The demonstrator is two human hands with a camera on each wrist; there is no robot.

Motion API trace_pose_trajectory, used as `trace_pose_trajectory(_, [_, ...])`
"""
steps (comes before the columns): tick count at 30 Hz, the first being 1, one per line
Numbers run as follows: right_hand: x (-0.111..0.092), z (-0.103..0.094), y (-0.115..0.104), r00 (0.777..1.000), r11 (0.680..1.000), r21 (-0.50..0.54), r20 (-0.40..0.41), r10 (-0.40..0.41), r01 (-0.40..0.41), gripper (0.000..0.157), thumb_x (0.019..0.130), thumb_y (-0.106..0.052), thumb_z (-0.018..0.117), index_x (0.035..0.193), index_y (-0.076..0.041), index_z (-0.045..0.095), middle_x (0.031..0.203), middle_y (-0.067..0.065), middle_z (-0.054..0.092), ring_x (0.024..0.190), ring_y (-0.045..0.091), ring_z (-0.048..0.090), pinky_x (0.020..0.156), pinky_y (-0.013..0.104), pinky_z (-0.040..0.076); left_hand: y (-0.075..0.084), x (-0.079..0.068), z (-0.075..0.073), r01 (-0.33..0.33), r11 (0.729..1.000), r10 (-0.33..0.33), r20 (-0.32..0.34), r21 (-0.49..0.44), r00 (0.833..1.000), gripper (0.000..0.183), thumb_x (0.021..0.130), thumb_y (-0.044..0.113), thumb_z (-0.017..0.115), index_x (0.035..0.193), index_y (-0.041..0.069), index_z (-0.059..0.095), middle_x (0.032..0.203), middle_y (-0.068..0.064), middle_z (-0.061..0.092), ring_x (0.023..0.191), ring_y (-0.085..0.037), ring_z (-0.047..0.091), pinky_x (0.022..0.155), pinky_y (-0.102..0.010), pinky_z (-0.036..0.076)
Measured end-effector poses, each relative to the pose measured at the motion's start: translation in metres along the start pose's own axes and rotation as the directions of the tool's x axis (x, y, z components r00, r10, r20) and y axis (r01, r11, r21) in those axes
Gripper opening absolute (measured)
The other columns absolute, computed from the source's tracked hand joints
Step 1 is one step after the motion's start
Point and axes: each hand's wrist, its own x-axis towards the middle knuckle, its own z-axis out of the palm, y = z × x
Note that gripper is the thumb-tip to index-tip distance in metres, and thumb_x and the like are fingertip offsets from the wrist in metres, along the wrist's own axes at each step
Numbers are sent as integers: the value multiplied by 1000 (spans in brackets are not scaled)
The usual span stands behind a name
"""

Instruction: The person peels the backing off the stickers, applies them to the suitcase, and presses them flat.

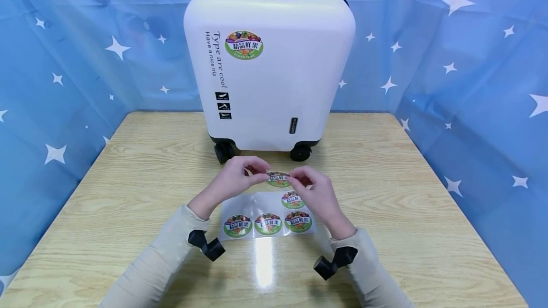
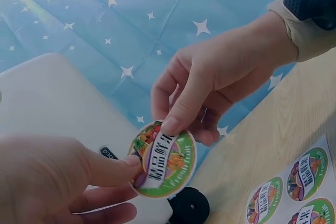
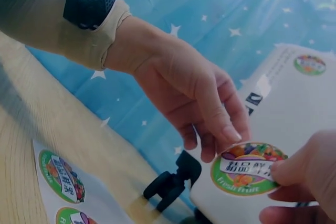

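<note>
Round sticker [image 1: 278,179] held up off the table [image 1: 137,170], between the suitcase wheels [image 1: 301,152] and the far edge of the sticker sheet [image 1: 239,202]. Left hand [image 1: 239,173] pinches its left side, thumb on the printed face; right hand [image 1: 314,191] pinches the right side, same way.

Held sticker: glossy, printed face up, thin pale rim, mixed fruit in red, orange and purple across the top, orange fruit lower down, green lower border, white banner across the middle edged in purple. Banner reads 精品鲜果 in dark characters; "Fresh fruit" along the green.

Sheet lies midway between the table's left and right edges, nearer than the suitcase. Four matching stickers [image 1: 268,224] on it: three along its near edge, one at the far right corner.

White suitcase [image 1: 274,75] upright at the middle of the table's far edge. Matching sticker [image 1: 244,45] on its upper left front. Beside that, sideways print [image 1: 215,58]: "Type are cool", "Have a nice trip". Three black labels [image 1: 223,106] below, captions too small. Dark badge [image 1: 293,125] lower right, ends "POLO".
</note>
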Motion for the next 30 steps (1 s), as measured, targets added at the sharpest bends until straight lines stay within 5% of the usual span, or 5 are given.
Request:
trace_pose_trajectory(7, [2,-3,-3,992,982,136,5,129,-129,9,87,-13,66,94,-7,66,83,6,64,72,18,58,64,25,49,3,0,-1,-7,999,6,-25,-51,1000,14,85,16,69,99,13,68,87,4,65,79,-14,58,70,-33,48])
trace_pose_trajectory(17, [6,-6,-9,980,950,249,-11,200,-191,15,88,-17,65,98,-6,64,89,10,63,79,26,60,71,26,49,6,0,0,-16,989,-1,-113,-147,994,8,86,15,67,93,12,65,89,1,64,77,-17,58,68,-33,49])
trace_pose_trajectory(30, [14,-18,-47,991,955,275,-35,129,-114,11,88,-3,62,96,4,60,87,14,59,74,22,59,67,23,49,18,2,-4,-95,981,68,-160,-170,985,6,88,12,65,92,8,64,85,-2,63,71,-22,57,61,-27,46])
